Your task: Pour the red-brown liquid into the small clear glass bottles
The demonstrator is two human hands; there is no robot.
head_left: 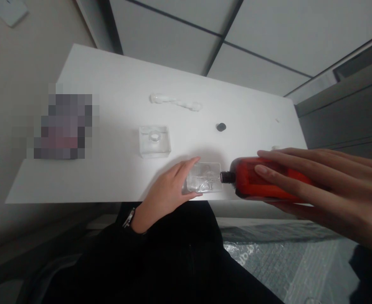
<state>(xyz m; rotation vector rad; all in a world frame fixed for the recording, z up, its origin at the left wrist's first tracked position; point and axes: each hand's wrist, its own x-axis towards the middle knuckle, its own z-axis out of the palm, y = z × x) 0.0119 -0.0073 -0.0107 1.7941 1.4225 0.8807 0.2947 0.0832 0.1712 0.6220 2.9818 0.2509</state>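
Note:
My left hand (170, 185) grips a clear square container (205, 177) near the front edge of the table, thumb and fingers on opposite sides. My right hand (335, 190) is wrapped round a red bottle (246, 177), tipped onto its side. The bottle's uncapped dark threaded neck points left, at the right rim of the container. Whether liquid is flowing I cannot tell. A small black cap (221, 127) lies behind the bottle. Left of the held container stands another clear box (154, 145) with a round opening on top.
A clear tube with wider whitish ends (176, 101) lies toward the back of the white table (116, 105). A blurred-out object (62, 126) is at the left end. Behind the table rises a panelled wall (173, 29). Partly hidden behind the bottle is a small white thing (277, 147).

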